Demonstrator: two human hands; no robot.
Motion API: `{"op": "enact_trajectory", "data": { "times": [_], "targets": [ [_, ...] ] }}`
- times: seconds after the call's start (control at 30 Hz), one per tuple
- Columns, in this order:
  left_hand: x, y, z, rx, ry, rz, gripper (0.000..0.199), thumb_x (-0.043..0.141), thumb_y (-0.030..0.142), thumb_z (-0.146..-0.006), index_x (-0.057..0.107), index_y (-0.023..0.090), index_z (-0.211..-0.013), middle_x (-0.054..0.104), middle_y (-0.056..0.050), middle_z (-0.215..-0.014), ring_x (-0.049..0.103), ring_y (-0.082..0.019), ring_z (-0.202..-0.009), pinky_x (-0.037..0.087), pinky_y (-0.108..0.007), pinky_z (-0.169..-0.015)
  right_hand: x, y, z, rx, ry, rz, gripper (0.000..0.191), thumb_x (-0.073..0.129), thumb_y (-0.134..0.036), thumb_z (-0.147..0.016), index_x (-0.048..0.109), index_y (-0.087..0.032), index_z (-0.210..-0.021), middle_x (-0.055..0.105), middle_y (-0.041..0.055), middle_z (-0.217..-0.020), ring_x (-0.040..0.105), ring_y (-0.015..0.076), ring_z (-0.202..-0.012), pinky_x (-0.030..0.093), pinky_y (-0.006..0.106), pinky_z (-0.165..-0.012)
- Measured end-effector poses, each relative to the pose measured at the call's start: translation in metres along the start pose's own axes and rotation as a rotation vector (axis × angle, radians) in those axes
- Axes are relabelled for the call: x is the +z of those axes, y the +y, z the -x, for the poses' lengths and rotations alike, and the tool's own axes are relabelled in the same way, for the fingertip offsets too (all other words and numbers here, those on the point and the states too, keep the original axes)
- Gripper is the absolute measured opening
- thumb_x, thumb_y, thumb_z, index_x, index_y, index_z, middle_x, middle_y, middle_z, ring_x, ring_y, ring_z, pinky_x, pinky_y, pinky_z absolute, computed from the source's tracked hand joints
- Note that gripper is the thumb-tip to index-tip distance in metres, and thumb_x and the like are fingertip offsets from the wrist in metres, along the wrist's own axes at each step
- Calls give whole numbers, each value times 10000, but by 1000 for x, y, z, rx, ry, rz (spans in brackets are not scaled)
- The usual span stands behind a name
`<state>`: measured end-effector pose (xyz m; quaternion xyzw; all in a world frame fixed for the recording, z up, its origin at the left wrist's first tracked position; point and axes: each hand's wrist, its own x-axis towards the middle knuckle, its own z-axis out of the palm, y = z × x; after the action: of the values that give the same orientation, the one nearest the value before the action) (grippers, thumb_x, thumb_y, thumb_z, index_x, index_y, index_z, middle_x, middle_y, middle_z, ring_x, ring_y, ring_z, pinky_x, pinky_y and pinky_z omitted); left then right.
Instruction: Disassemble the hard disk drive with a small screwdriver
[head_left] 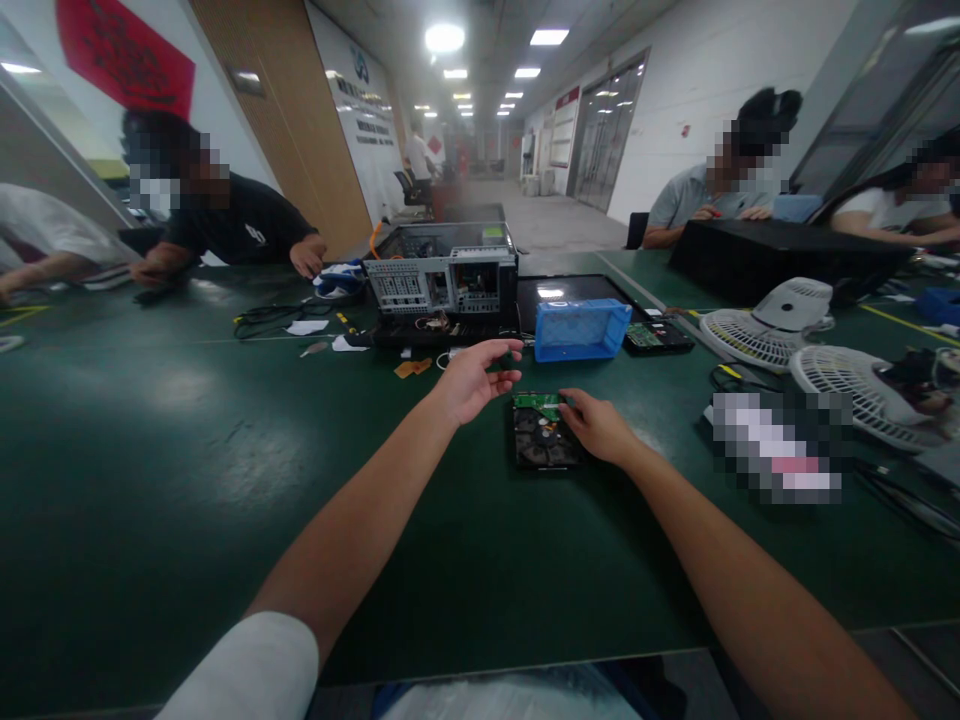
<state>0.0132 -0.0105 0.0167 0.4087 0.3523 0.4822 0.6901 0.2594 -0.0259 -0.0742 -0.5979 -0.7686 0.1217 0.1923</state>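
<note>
A black hard drive with a green circuit board (546, 440) lies on the green table (225, 540), in front of a blue plastic bin (581, 332). My right hand (598, 424) rests at the drive's upper right edge, thumb and fingers touching it. Up and to the left of the drive, my left hand (482, 380) hovers with fingers curved and apart; a small dark thing seems to show between its fingers, too small to make out. Behind it stands an opened computer case (442, 285).
White fan parts (757, 335) and cables lie at the right. A flat black screen (574, 290) and a second circuit-board unit (658, 335) sit behind the bin. Orange scraps (412, 368) lie left of my left hand. People sit across the table on both sides.
</note>
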Motion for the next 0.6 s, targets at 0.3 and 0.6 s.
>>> {"op": "enact_trajectory", "data": {
  "times": [0.3,0.6],
  "targets": [
    [-2,-1,-2,-33,11,26,179,610,202,-854,698,130,-991,697,-109,-1000,657,-132,-668,493,-221,-531,1,2,0,-30,6,4,433,449,-402,-1017,559,-187,-1377,755,76,-933,683,213,-779,434,279,-688],
    [-3,0,-1,-30,46,-40,138,657,211,-816,697,140,-928,720,-119,-1045,653,-128,-656,493,-222,-523,0,0,1,-17,2,-12,414,460,-384,-1015,563,-188,-1365,747,68,-895,669,193,-724,414,265,-645]
  ]
}}
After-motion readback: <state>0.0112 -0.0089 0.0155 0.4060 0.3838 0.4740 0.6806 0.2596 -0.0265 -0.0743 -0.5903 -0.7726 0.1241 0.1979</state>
